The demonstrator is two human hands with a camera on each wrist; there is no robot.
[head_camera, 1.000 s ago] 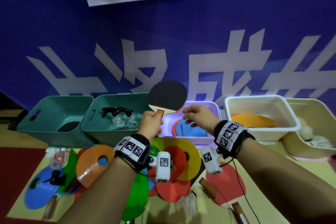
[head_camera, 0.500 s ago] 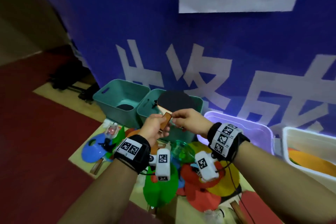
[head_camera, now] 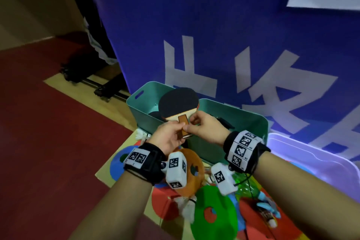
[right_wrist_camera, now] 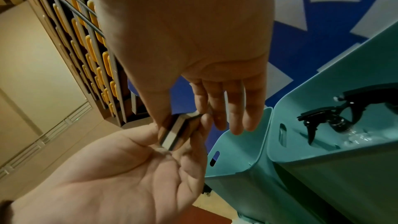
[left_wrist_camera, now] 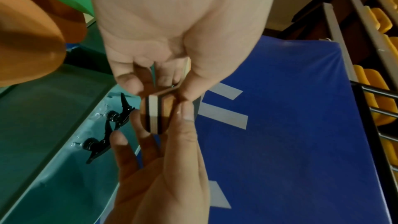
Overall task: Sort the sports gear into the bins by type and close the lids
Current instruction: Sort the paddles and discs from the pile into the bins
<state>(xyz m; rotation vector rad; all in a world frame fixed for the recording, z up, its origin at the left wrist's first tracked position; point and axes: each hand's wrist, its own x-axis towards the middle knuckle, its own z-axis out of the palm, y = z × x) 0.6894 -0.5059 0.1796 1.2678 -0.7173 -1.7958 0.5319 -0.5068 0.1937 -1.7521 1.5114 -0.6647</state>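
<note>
— Where the red carpet [head_camera: 48,142] gives way to a tan mat [head_camera: 109,169], what sits on that mat?

— Two teal bins side by side at its far edge, against a blue banner [head_camera: 194,25] with large white characters. The left teal bin [head_camera: 140,111] already holds a dark paddle on its bottom; the right teal bin [head_camera: 243,122] holds black swim goggles [left_wrist_camera: 112,125]. To the right of them stands a pale lilac bin [head_camera: 311,161]. Nearer the person, the mat is littered with flat discs, an orange disc [head_camera: 192,171] and a green disc [head_camera: 214,212] among them, plus a white shuttlecock [head_camera: 142,134] by the left bin's near corner.

— And the hands?

— Both meet on one table tennis paddle [head_camera: 177,105], held above the near rims of the two teal bins, black blade up and tilted over the left one. The left hand [head_camera: 167,138] pinches the wooden handle between thumb and fingers. The right hand [head_camera: 206,128] pinches the same handle near its butt end with thumb and forefinger; the right wrist view shows its other fingers straight and touching nothing.

— What of the room?

— Left of the banner, a wheeled black stand [head_camera: 93,82] rests where the carpet meets a beige wall. The wrist views show rows of yellow seats [right_wrist_camera: 92,48] behind rails.
</note>
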